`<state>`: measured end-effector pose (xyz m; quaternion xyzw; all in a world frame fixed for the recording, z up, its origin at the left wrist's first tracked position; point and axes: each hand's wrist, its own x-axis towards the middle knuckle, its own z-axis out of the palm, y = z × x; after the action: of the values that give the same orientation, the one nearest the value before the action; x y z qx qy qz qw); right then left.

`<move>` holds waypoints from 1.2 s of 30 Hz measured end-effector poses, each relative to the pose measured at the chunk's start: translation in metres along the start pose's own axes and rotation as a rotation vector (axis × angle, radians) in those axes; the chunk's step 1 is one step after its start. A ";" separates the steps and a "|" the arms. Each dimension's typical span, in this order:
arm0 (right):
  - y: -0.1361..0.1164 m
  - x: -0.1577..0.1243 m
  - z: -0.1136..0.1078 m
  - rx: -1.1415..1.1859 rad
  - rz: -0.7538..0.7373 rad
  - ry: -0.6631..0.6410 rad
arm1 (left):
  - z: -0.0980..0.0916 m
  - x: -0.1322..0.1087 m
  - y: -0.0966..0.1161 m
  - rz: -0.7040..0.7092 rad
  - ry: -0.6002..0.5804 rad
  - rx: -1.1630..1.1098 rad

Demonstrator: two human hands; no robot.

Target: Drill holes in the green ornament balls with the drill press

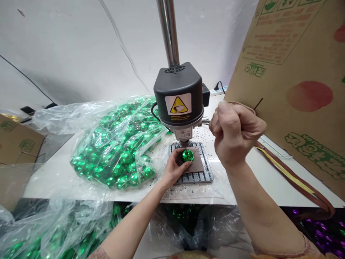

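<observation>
Under the chuck of a small black bench drill press (179, 90), a shiny green faceted bead (188, 155) sits on a square board (198, 163) over the slotted metal base (208, 174). My left hand (174, 168) pinches this bead between thumb and fingers, steadying it from the left. Closed in a fist, my right hand (234, 131) is wrapped round the press's feed lever (206, 121), to the right of the motor housing. Most of the lever is hidden by the fist. Where the drill bit meets the bead is too small to make out.
A clear plastic bag (118, 151) full of green beads lies left of the press. Dark shavings are scattered around the base. A large cardboard box (293, 90) stands at right, near brown and yellow straps (288, 172). More bagged beads (61, 237) sit below the table edge.
</observation>
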<state>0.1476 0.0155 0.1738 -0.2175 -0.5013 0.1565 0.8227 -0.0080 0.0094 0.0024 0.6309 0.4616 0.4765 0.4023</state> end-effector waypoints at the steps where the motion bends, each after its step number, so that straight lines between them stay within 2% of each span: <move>1: 0.001 -0.003 -0.001 0.000 -0.027 0.005 | 0.000 0.000 0.000 0.003 -0.004 0.002; 4: 0.005 -0.010 -0.003 0.019 -0.084 0.008 | -0.001 0.000 -0.002 0.013 -0.007 0.002; 12: 0.016 -0.020 -0.010 0.011 -0.118 0.048 | -0.002 -0.002 -0.003 0.041 -0.015 0.027; 22: 0.029 -0.030 -0.020 -0.019 -0.306 0.000 | -0.001 -0.002 -0.002 0.042 -0.018 0.016; 26: 0.030 -0.029 -0.019 -0.012 -0.317 0.002 | -0.001 -0.002 -0.002 0.045 -0.021 0.001; 36: 0.034 -0.037 -0.028 0.014 -0.391 -0.089 | 0.000 -0.002 -0.005 0.050 -0.013 -0.007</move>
<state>0.1542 0.0213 0.1169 -0.1030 -0.5688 0.0066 0.8160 -0.0093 0.0085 -0.0027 0.6440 0.4413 0.4839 0.3953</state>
